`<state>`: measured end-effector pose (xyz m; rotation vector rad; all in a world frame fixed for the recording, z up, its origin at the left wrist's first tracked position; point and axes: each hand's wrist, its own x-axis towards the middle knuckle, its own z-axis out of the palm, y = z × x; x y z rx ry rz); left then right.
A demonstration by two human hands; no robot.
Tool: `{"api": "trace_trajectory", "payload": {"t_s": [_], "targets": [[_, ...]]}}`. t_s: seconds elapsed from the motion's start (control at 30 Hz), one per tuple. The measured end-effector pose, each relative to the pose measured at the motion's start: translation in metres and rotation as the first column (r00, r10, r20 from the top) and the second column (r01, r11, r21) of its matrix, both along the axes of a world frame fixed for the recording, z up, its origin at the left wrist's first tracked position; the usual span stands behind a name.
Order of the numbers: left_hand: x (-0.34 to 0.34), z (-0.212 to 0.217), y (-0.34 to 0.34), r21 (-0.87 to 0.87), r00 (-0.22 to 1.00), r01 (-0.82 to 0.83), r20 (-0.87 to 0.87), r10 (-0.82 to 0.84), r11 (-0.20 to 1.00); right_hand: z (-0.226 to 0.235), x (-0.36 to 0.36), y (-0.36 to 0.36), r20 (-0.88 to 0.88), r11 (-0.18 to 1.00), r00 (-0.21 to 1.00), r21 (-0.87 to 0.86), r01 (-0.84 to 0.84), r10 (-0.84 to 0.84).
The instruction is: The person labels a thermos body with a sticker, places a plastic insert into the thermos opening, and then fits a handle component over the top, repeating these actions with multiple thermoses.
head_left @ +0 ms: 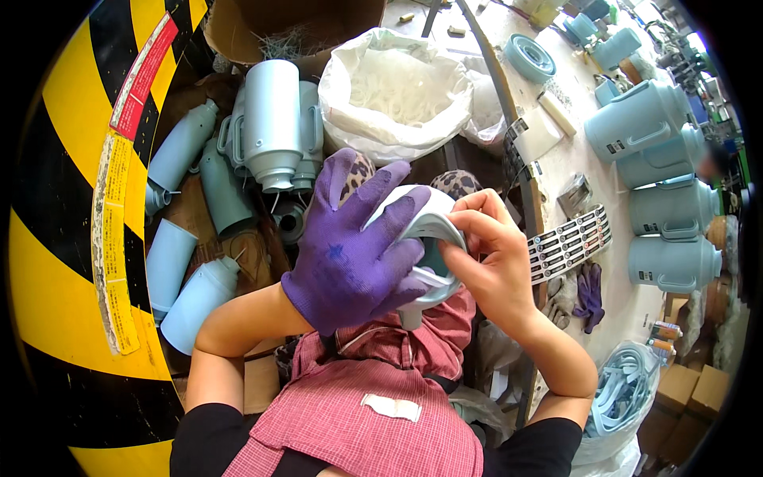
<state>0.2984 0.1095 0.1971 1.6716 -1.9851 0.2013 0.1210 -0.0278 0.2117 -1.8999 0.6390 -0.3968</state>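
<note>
A light-blue plastic thermos flask shell point(435, 298) is held over my lap, its open end tilted up towards my right hand. My left hand point(350, 246), in a purple knit glove, is wrapped over its side with the fingers spread round it. The bare right hand point(497, 258) works at the rim of the opening, thumb and fingertips bent together there. Whatever may be between those fingertips is too small or hidden to make out. Most of the shell's far side lies behind the glove.
Several blue flask shells point(272, 119) are piled at the left beside a yellow-and-black striped panel point(60, 262). Ahead stands a white sack of clear rings point(397, 95). The right-hand workbench point(620, 318) bears flasks point(675, 262), a label sheet point(568, 242), gloves point(588, 298); a bag of blue handles point(620, 389) sits beside it.
</note>
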Motion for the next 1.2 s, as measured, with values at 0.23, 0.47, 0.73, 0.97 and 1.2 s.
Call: {"api": "trace_trajectory", "payload": {"t_s": [0.23, 0.47, 0.73, 0.97, 1.2], "targets": [[0.000, -0.005, -0.001, -0.101, 0.999, -0.034, -0.035, 0.030, 0.994, -0.003, 0.005, -0.002, 0.025, 0.996, 0.996, 0.013, -0.090, 0.090], [-0.022, -0.011, 0.002, 0.000, 0.994, -0.111, -0.009, 0.111, 0.994, 0.017, 0.008, -0.003, -0.108, 0.991, 0.992, -0.109, -0.079, 0.067], [-0.036, -0.010, -0.008, -0.014, 0.977, -0.211, 0.003, 0.211, 0.977, 0.032, -0.009, -0.028, -0.278, 0.763, 0.860, -0.398, -0.509, 0.429], [-0.040, -0.016, -0.015, -0.107, 0.982, -0.190, -0.040, 0.186, 0.976, 0.018, 0.008, -0.007, -0.413, 0.701, 0.890, -0.577, -0.420, 0.194], [-0.018, -0.028, -0.011, -0.095, 0.960, 0.075, -0.264, -0.097, 0.993, 0.028, -0.009, -0.024, -0.202, 0.795, 0.858, -0.324, -0.513, 0.471]]}}
